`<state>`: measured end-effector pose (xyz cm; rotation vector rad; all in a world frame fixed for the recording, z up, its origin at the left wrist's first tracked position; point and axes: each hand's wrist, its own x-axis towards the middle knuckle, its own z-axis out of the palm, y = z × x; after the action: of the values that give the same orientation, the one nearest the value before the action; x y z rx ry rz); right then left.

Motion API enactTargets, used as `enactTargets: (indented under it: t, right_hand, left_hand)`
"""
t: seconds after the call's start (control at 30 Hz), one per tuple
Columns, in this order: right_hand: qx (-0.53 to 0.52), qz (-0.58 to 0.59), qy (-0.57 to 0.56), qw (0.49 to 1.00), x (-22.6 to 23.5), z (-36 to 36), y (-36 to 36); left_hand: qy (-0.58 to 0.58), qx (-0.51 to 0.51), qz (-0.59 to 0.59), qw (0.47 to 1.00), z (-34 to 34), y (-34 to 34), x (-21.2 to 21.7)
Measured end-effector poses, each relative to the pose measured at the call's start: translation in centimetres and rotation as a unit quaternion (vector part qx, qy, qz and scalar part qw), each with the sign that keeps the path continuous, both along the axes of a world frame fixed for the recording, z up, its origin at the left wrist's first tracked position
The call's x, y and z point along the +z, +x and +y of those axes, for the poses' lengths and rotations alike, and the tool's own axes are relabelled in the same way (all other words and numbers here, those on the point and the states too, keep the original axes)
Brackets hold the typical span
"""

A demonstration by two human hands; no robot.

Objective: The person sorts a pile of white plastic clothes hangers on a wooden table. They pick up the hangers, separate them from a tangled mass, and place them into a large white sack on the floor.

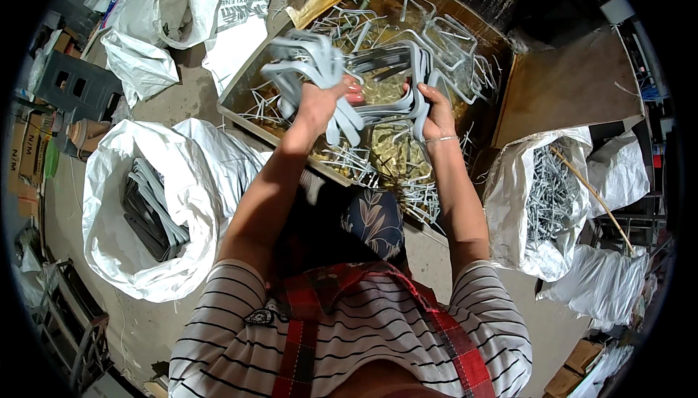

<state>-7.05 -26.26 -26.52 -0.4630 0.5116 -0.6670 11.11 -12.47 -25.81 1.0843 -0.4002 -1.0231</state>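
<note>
My left hand (320, 107) is closed round a bundle of grey bent strips (309, 63), partly smeared by motion. Held in my right hand (438, 114) is a second stack of grey bent strips (418, 71), shaped like open frames with rounded corners. The two bundles are close together, and I cannot tell whether they touch. Both are above a wide metal tub (247, 118) of yellowish liquid. Thin white bent rods (352, 162) lie scattered in the tub, and larger wire frames (451, 42) sit at its far right.
To my left stands a white woven sack (109, 231) with grey and dark strips (156, 209) inside. Another sack (505, 209) at the right holds many small metal pieces (545, 194) and a thin stick (592, 187). A brown board (574, 85) adjoins the tub's right side.
</note>
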Motion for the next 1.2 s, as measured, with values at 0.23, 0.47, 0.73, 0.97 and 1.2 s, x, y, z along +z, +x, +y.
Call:
enactTargets:
  t: [0.23,0.47,0.73,0.97,1.2]
  right_hand:
    - [0.151,0.215,-0.392,0.882,4.5,4.4,-0.5]
    - [0.354,0.27,-0.59,0.674,4.7,6.8,-0.4]
    - [0.309,0.086,-0.479,0.817,4.1,5.3,-0.5]
    - [0.224,0.274,-0.392,0.85,6.4,5.8,0.8]
    - [0.523,0.26,-0.494,0.644,6.9,5.6,1.8]
  left_hand:
    - [-0.005,-0.11,0.279,0.954,0.6,4.4,-1.6]
    - [-0.152,-0.145,0.407,0.889,0.9,2.0,-1.3]
    - [-0.16,-0.105,0.348,0.918,1.0,1.1,0.6]
    - [-0.077,-0.125,0.319,0.937,0.6,0.5,-0.3]
    - [-0.051,-0.155,0.339,0.927,0.4,-0.2,-0.5]
